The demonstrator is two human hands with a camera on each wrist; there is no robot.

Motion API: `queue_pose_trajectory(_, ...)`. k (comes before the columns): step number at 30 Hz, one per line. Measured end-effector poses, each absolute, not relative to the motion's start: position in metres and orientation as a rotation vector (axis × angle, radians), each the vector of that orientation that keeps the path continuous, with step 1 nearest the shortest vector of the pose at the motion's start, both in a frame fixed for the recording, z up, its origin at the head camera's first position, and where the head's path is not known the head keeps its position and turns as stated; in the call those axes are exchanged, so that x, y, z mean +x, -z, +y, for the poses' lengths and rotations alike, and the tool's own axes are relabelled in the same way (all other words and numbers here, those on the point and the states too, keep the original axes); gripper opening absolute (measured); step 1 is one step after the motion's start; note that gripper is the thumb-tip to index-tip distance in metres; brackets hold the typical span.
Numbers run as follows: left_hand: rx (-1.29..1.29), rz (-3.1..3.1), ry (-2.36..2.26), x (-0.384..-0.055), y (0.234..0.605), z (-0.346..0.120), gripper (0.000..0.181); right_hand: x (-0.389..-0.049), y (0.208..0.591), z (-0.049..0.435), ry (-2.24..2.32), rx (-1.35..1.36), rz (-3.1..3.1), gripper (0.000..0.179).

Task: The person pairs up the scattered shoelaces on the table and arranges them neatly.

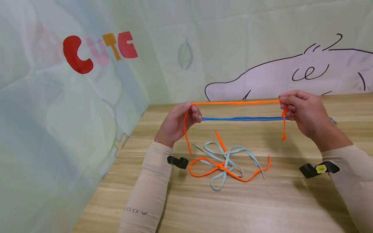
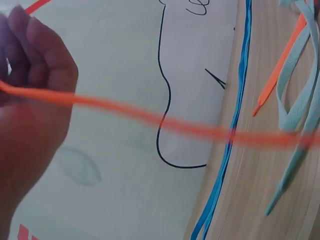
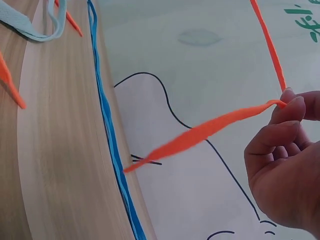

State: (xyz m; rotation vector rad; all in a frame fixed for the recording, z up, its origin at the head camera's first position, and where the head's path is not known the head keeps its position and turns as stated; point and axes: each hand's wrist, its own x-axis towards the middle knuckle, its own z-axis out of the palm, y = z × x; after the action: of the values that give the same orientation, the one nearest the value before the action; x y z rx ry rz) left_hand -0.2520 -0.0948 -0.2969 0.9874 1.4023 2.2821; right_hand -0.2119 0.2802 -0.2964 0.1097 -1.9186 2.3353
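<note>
A: As the tabletop [image 1: 198, 210] is read from its near side, what is logged first?

B: Bare wood; then a pale-blue lace [image 1: 228, 154] and a loose orange lace [image 1: 231, 174], found crossed over one another.

A: Next outward?

B: The held orange lace [image 1: 236, 103] is stretched taut, raised between the left hand [image 1: 179, 121] and the right hand [image 1: 306, 111]; on each side it is pinched between thumb and finger, the other fingers being bent; a free end is let hang from each pinch.

A: Step in hand?

B: Straightening, as judged; for the next move, even tension and level hands would be called for, with the free ends kept off the crossed laces.

A: Beyond, and edges?

B: The blue lace [image 1: 244, 118] is laid nearly straight, close to the back edge, below the printed backdrop [image 1: 172, 77]; little room is left behind it; most is offered on the near side.
</note>
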Motion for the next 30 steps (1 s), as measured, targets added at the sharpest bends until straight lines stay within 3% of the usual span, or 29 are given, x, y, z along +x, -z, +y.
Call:
queue_pose_trajectory(12, 0.537, 1.675, -2.325, -0.265, 0.295, -0.117, 0.035, -0.215, 0.298, 0.29, -2.317, 0.123, -2.067, 0.015)
queue_pose_trajectory(30, 0.339, 2.005, -2.152, -0.272, 0.303, -0.127, 0.025, -0.216, 0.309, 0.303, -2.067, 0.202, -2.331, 0.013)
